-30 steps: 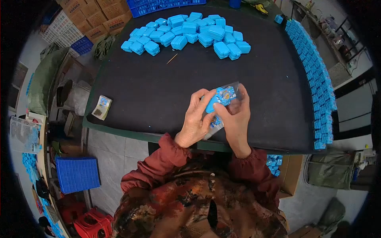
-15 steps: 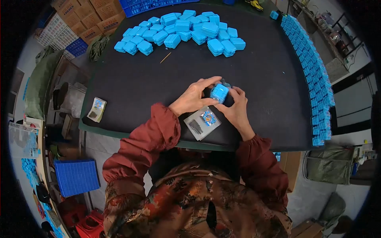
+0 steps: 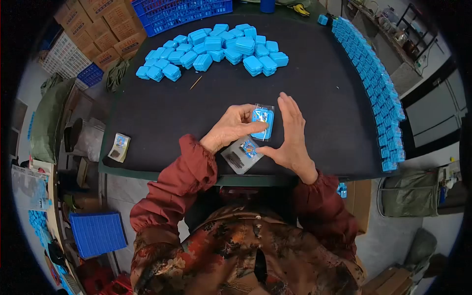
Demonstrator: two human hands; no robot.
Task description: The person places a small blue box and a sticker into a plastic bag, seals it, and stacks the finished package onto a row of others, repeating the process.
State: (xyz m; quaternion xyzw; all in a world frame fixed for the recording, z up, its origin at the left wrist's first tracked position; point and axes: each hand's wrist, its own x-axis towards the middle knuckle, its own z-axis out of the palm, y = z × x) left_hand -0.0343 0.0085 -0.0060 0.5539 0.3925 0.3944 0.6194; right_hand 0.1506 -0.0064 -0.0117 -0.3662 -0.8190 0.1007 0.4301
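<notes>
Head view, only cam: L hand (image 3: 230,125) now has the blue box (image 3: 265,117) on its own, thumb laid across the front, fingers behind and mostly hidden, a firm pinch by the look of it. And R hand (image 3: 293,142), on the box w/ the other one half a sec ago, has let go! Fingers up and close together, thumb spread wide, nothing in the grip. So the box is up off the table (image 3: 172,118), near the middle of its front edge, picture side now to the cam in a clear wrapper; bagging looks well along, I'd judge, and R is free. Just below, by the front edge, printed sheets (image 3: 237,161); R thumb tip is right by them, can't tell if touching. Smaller stack (image 3: 119,147) near the front L corner. Heap of blue boxes (image 3: 214,43) toward the back edge, long row (image 3: 381,98) down the R edge. Labels, quick: colour pic on the held box, another pic plus dark blurry print on the sheets, no brand legible. Cartons (image 3: 101,24) beyond the back L corner carry lettering, too small to read.
</notes>
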